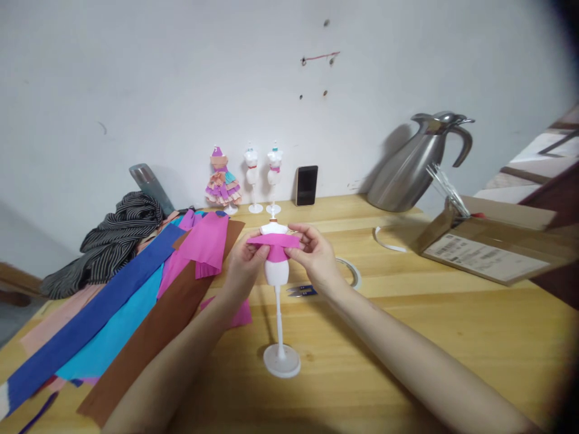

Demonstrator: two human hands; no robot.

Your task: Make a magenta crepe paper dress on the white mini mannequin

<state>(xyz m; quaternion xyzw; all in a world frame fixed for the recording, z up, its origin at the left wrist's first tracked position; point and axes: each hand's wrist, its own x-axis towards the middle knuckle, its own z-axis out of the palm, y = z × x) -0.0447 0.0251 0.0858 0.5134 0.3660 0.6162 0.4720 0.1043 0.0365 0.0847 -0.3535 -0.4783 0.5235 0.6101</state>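
Observation:
A small white dress form (277,274) stands upright on a thin post and round base in front of me. Pink paper or fabric wraps its torso, and a folded pink strip (274,240) lies across its chest. My left hand (246,256) pinches the strip's left end between thumb and fingers. At the other end, my right hand (315,253) pinches the strip the same way. The material could be crepe paper or cloth; I cannot tell which. Thread snips (304,292) lie on the table just behind the post, beside my right wrist.
Coloured sheets, including a blue strip (97,316) and a brown one (158,325), cover the table's left. Along the wall stand a dressed form (222,181), two white forms, a phone (306,185) and a steel jug (409,166). A cardboard box (488,247) sits right, near a tape roll (355,272).

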